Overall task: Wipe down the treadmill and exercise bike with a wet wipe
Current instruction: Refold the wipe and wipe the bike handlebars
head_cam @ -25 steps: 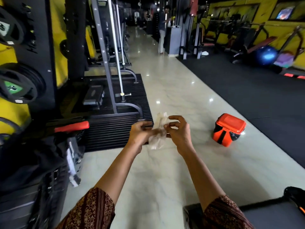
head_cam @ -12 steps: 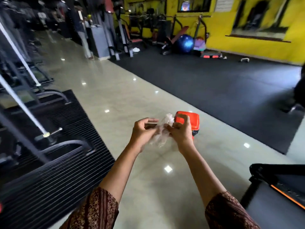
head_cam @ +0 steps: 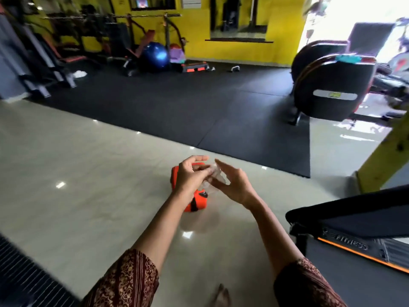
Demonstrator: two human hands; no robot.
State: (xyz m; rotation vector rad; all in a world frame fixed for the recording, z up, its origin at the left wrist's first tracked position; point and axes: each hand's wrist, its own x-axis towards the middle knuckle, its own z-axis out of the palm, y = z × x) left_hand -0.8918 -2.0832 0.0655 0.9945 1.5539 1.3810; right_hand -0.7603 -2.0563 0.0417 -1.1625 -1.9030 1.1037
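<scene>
A crumpled, pale wet wipe (head_cam: 213,177) is held between both hands in front of me, over the tiled floor. My left hand (head_cam: 191,175) pinches its left side with curled fingers. My right hand (head_cam: 234,185) pinches the right side with thumb and fingertips, the other fingers spread. The black treadmill (head_cam: 354,224) with an orange stripe fills the lower right corner. An exercise bike (head_cam: 332,80) with a large dark flywheel housing stands at the right, by the bright doorway.
An orange container (head_cam: 194,203) sits on the floor just below my hands. A black rubber mat (head_cam: 177,107) covers the middle floor. A blue exercise ball (head_cam: 155,57) and benches line the yellow back wall. A ridged black mat (head_cam: 26,275) lies at lower left.
The view has swung to the right, away from the weight racks, bringing the treadmill and exercise bike into sight. Both hands have kept working the wipe between them.
</scene>
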